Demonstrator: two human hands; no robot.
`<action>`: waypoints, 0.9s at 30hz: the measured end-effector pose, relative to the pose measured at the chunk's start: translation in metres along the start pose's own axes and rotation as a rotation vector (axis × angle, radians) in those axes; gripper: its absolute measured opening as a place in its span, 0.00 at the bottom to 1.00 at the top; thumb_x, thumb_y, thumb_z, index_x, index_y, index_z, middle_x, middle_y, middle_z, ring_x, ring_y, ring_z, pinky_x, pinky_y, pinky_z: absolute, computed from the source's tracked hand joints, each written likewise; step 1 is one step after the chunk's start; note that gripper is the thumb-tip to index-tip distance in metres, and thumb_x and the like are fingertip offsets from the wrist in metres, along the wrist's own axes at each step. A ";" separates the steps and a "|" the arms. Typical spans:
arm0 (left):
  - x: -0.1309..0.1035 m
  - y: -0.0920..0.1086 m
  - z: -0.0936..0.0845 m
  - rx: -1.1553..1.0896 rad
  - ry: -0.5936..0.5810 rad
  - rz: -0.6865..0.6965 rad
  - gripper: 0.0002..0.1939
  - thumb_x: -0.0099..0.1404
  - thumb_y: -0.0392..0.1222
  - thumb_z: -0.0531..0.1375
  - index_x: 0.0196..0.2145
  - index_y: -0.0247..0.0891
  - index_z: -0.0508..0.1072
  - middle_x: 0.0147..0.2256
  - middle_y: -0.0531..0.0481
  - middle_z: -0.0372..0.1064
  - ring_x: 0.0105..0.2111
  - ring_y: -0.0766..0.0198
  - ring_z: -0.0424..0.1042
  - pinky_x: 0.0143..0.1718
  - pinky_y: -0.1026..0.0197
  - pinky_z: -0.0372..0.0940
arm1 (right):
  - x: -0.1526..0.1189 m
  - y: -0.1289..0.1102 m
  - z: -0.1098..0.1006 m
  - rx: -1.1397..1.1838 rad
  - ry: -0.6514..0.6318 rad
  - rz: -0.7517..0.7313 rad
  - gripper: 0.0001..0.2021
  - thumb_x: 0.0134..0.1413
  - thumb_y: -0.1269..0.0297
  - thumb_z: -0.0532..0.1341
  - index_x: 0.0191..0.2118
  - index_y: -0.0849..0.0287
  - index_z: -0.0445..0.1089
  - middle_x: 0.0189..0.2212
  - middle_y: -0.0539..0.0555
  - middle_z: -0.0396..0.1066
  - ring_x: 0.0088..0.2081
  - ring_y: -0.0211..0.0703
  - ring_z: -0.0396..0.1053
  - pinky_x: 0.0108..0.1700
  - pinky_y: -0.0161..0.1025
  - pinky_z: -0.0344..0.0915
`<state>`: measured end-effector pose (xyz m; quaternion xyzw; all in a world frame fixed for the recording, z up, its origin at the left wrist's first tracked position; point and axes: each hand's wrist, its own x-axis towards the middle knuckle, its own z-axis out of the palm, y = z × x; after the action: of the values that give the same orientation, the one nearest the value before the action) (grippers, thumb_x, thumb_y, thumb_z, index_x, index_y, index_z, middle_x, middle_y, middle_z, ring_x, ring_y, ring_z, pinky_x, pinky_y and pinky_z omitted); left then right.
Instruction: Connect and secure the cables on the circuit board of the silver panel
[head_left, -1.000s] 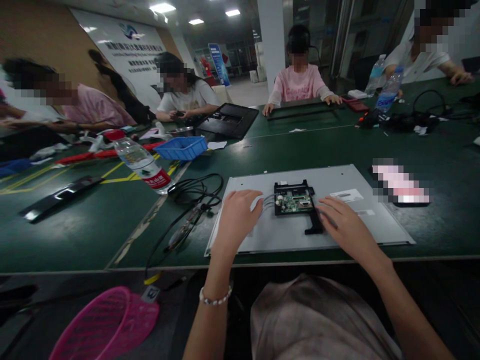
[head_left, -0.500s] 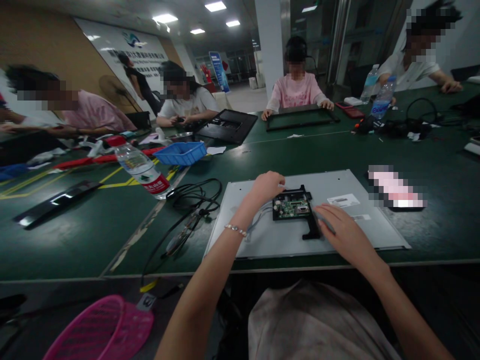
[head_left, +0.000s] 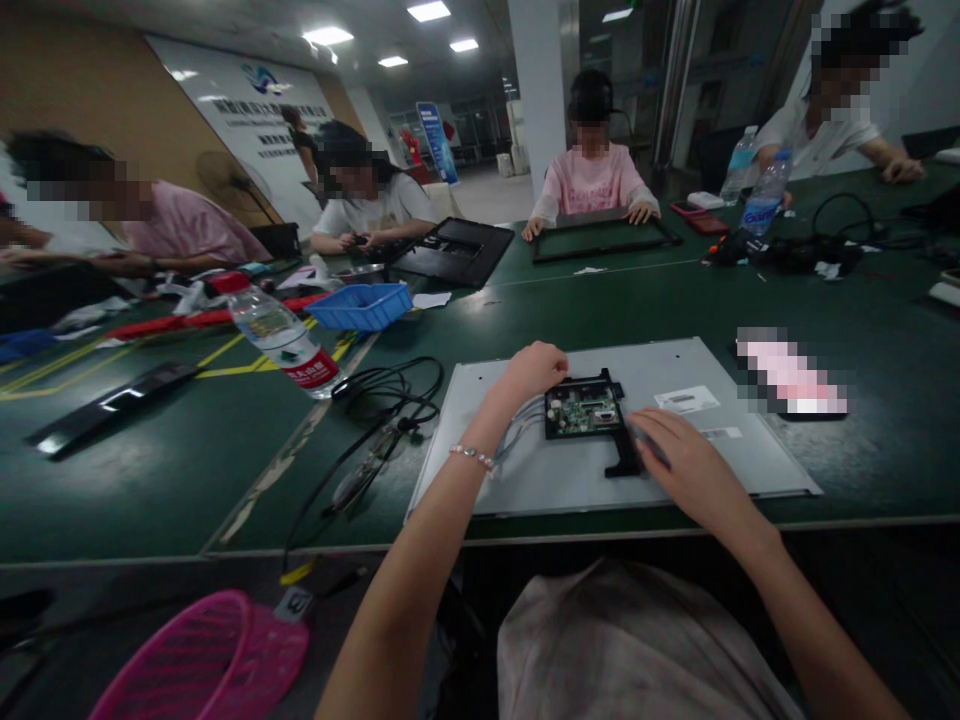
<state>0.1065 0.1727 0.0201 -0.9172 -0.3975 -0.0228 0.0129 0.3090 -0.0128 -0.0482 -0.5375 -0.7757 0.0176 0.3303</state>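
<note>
A flat grey-white metal panel (head_left: 480, 480), like the back of a screen, lies in front of me. On it sits a black plastic bracket (head_left: 624, 455) holding a green circuit board (head_left: 585, 415). My left hand (head_left: 536, 368) is at the far left corner of the bracket, fingers curled down and pressed together; what they grip, if anything, is hidden. Grey cables (head_left: 517, 435) run out beneath that wrist. At the bracket's right side, my right hand (head_left: 690, 465) is closed round a slim dark grey object (head_left: 651, 443), its kind unclear.
A phone (head_left: 795, 375) lies right of the panel. To the left are black cables (head_left: 390, 390), a water bottle (head_left: 277, 335), a blue basket (head_left: 364, 306) and a glossy black strip (head_left: 112, 405). A pink basket (head_left: 217, 650) stands below the table edge. Several people sit around the table.
Both my hands stay almost in place at the bracket. Across the table, a person's hand has shifted slightly left along a black frame. A standing person in the background has moved right.
</note>
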 end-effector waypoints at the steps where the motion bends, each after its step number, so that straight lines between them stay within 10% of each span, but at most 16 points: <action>1: 0.000 0.000 0.000 0.001 0.001 0.001 0.11 0.60 0.37 0.57 0.36 0.39 0.79 0.37 0.48 0.77 0.37 0.62 0.74 0.39 0.65 0.65 | 0.000 0.000 0.000 0.003 0.000 0.000 0.18 0.62 0.67 0.51 0.56 0.60 0.64 0.53 0.60 0.69 0.56 0.50 0.63 0.60 0.53 0.61; 12: 0.009 0.004 -0.021 0.178 0.140 -0.028 0.15 0.66 0.37 0.51 0.38 0.36 0.77 0.41 0.42 0.74 0.41 0.59 0.72 0.42 0.60 0.63 | 0.001 0.000 0.000 0.029 0.008 0.001 0.18 0.61 0.67 0.51 0.56 0.59 0.64 0.52 0.60 0.69 0.56 0.50 0.64 0.59 0.54 0.62; 27: 0.015 -0.027 -0.024 0.053 0.046 -0.001 0.15 0.65 0.40 0.51 0.39 0.41 0.78 0.39 0.48 0.76 0.41 0.61 0.73 0.43 0.62 0.64 | 0.007 -0.005 -0.001 0.044 -0.008 0.035 0.19 0.62 0.67 0.51 0.57 0.57 0.64 0.53 0.59 0.69 0.56 0.51 0.64 0.59 0.56 0.63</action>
<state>0.0960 0.2008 0.0449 -0.9155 -0.3983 -0.0331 0.0462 0.3042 -0.0094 -0.0428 -0.5436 -0.7669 0.0429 0.3384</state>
